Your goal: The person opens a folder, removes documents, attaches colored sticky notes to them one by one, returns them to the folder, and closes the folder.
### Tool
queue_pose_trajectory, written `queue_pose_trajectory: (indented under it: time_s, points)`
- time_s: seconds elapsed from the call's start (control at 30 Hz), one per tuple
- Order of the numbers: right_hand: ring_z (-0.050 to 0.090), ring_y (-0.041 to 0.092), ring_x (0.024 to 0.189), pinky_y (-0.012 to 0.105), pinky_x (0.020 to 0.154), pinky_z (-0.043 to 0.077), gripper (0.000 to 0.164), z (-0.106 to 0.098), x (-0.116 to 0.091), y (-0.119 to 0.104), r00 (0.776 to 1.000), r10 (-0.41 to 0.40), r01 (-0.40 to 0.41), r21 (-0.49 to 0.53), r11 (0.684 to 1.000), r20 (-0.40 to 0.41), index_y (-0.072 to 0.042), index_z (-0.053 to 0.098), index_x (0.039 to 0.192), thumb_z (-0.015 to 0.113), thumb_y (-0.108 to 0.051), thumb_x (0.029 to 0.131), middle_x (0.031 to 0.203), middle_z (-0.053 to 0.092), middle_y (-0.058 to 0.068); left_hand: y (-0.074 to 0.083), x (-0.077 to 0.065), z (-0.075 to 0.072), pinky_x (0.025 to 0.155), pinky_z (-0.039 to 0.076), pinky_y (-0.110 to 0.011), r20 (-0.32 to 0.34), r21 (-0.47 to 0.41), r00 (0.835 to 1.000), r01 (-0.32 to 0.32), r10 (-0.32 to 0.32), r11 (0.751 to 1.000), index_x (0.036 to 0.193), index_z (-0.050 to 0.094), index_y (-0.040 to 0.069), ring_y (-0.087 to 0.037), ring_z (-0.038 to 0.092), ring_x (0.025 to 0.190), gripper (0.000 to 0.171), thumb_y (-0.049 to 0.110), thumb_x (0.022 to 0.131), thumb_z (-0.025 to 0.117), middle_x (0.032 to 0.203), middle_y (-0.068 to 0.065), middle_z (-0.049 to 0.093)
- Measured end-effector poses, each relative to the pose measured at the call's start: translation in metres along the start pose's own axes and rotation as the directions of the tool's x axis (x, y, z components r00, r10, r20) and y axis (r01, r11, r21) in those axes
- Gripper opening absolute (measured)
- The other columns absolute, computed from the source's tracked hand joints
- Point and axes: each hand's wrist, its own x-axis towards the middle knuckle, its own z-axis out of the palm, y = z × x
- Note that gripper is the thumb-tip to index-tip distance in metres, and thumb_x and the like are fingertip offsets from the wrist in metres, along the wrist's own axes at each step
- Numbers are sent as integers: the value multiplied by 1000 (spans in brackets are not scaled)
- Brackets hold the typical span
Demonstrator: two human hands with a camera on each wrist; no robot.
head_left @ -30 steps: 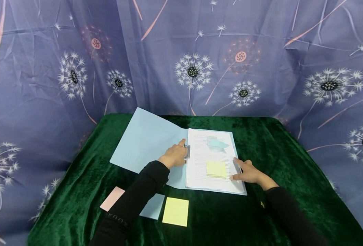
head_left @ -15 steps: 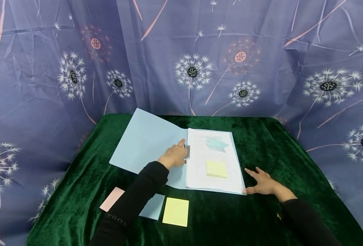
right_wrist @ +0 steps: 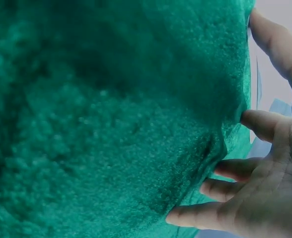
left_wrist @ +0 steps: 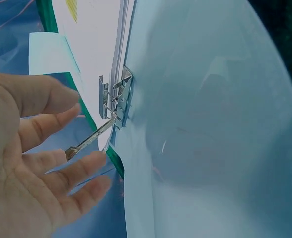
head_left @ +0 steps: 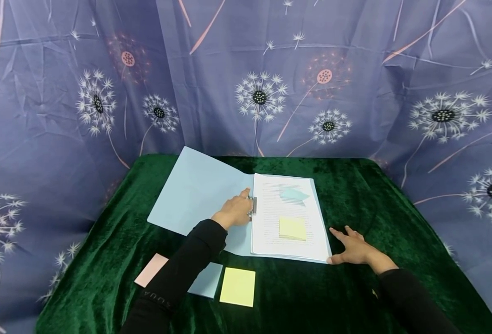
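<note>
A light blue folder (head_left: 189, 185) lies spread on the table, its cover turned to the left. Printed sheets (head_left: 266, 236) fill its right side, bearing a yellow sticky note pad (head_left: 292, 228) and a blue arrow-shaped sticky note (head_left: 294, 194). My left hand (head_left: 234, 211) is at the metal clip (left_wrist: 117, 94) along the spine; in the left wrist view its loosely spread fingers meet the end of the clip's lever (left_wrist: 89, 139). My right hand (head_left: 356, 248) rests with fingers spread on the green cloth, its thumb at the folder's lower right corner.
Below the folder lie a pink sticky pad (head_left: 151, 270), a blue pad (head_left: 207, 280) partly under the left sleeve, and a yellow pad (head_left: 237, 287). Green velvet cloth (head_left: 312, 297) covers the table. A dandelion-patterned curtain (head_left: 212, 79) hangs behind.
My right hand has slid off the sheets' right edge, rightward and toward me, onto the cloth by the folder's corner. The left hand stays at the clip.
</note>
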Motion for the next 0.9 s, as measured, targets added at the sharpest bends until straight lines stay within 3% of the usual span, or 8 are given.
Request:
queue_pose_trajectory:
  time_s: [0.07, 0.17, 0.27, 0.37, 0.7, 0.9]
  points:
    - [4, 65, 120, 74, 86, 16, 105, 1, 0, 0, 1000, 4, -4, 2, 1000, -1, 3, 26, 143, 76, -51, 69, 138, 3, 45, -1, -1, 0, 74, 45, -37, -35, -9, 999, -13, 12, 1000, 108, 66, 6, -29, 56, 102, 23, 16, 87, 66, 144, -15, 33]
    - [4, 65, 120, 74, 86, 15, 106, 2, 1, 1, 1000, 7, -7, 1, 1000, -4, 4, 26, 143, 76, -52, 68, 138, 3, 45, -1, -2, 2, 70, 44, -34, -107, -16, 993, -55, 53, 998, 111, 65, 4, -24, 54, 89, 26, 13, 87, 65, 124, -13, 50]
    - [4, 65, 119, 74, 86, 15, 106, 2, 2, 3, 1000, -1, 1, 3, 1000, -4, 4, 26, 143, 76, -52, 68, 137, 3, 46, 0, -3, 4, 68, 42, -30, -166, -42, 983, -90, 82, 995, 111, 64, 0, -20, 51, 81, 26, 8, 87, 63, 107, -11, 54]
    - [4, 66, 119, 75, 86, 14, 105, 1, 2, 4, 1000, -13, 13, 10, 1000, 2, 4, 25, 143, 76, -52, 69, 137, 3, 46, 1, -4, 8, 70, 42, -27, -195, -73, 978, -90, 74, 993, 114, 62, -4, -19, 52, 85, 29, 5, 87, 62, 105, -11, 54]
    - [3, 65, 120, 74, 87, 14, 105, 1, 3, 4, 1000, -8, 8, 8, 1000, 7, 3, 25, 144, 75, -51, 70, 138, 2, 45, 8, -6, 13, 81, 46, -27, -204, -66, 978, -63, 48, 996, 122, 56, -7, -21, 55, 104, 36, 6, 89, 60, 115, -14, 55]
    - [3, 64, 121, 75, 87, 14, 105, 2, 2, 3, 1000, -4, 4, 12, 1000, -4, 3, 25, 144, 76, -51, 69, 139, 2, 44, 14, -6, 14, 72, 45, -23, -174, -31, 984, -47, 41, 998, 124, 54, -7, -17, 56, 94, 39, 8, 88, 60, 110, -12, 55]
